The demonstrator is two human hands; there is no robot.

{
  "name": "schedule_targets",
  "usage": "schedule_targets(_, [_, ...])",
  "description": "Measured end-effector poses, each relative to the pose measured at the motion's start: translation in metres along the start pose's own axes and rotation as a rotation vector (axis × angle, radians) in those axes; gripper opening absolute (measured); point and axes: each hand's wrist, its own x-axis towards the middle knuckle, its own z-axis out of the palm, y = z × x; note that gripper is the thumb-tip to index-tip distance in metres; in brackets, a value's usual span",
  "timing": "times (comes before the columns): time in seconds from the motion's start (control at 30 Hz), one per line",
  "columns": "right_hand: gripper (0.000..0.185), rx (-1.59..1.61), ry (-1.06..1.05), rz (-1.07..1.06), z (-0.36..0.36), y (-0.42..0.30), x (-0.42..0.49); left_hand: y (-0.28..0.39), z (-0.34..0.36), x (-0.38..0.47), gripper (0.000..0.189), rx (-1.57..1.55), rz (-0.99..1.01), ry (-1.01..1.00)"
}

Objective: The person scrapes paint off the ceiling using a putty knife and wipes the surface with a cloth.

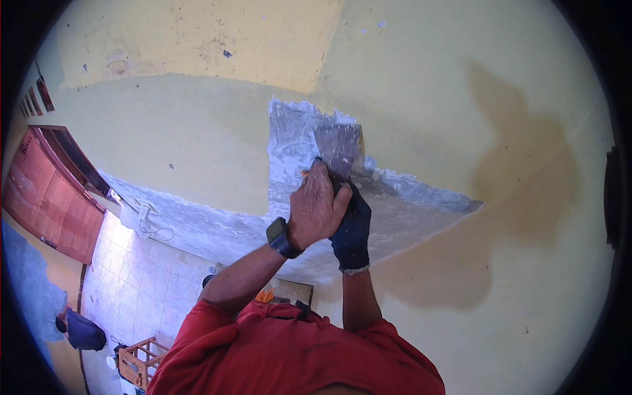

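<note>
A wide flat scraper (339, 145) has its blade against the wall, at the upper right edge of the bare grey patch (291, 128). Its handle is mostly hidden in my right hand (353, 227), which wears a dark knitted glove. My left hand (316, 207), bare and dusted with white flecks, presses over the handle, thumb against the glove and fingers beside the blade's lower left. A small orange bit (304, 174) shows by the left fingers; what it belongs to is hidden. Ragged paint edges border the patch, with pale green paint (212, 143) around it.
A wooden door (44, 192) stands at far left above the tiled floor (143, 276). A person (84, 330) is near the opposite wall, lower left. A wooden stool (140, 360) stands behind me. A white wall box with a cable (144, 212) sits low on the wall.
</note>
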Motion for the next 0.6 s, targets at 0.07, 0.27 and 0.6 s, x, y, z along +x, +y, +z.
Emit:
schedule_targets(0.07, [0.025, 0.148, 0.078, 0.096, 0.003, 0.0, -0.01, -0.007, 0.011, -0.014, 0.044, 0.029, 0.037, -0.004])
schedule_targets(0.27, [0.029, -0.294, 0.015, 0.002, -0.005, -0.014, -0.011, 0.008, 0.008, -0.005, 0.046, -0.113, -0.151, -0.099])
schedule_targets(0.6, [0.033, -0.141, -0.089, 0.031, -0.013, -0.002, -0.003, 0.005, 0.01, -0.004, 0.041, 0.01, 0.005, 0.01])
